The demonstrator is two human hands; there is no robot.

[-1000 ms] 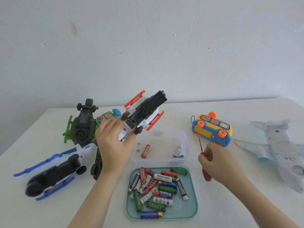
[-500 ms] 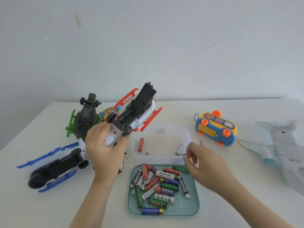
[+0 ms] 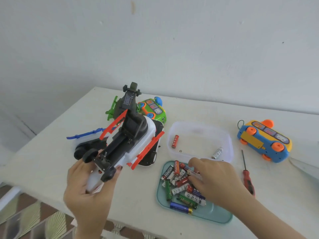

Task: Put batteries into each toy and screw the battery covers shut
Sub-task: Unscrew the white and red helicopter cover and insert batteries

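left hand (image 3: 89,192) grips the upturned red-and-white helicopter (image 3: 146,135) by one end, battery bay (image 3: 119,147) open, while the right hand (image 3: 215,180), having laid the screwdriver (image 3: 247,176) on the counter (image 3: 51,161) just beside the teal tray (image 3: 215,216), now pinches a battery (image 3: 194,173) there, so loading comes before any screwing.

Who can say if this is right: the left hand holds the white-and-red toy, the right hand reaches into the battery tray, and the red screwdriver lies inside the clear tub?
One slip: the head view shows the red screwdriver lying on the table right of the battery tray, not inside the clear tub. The rest holds.
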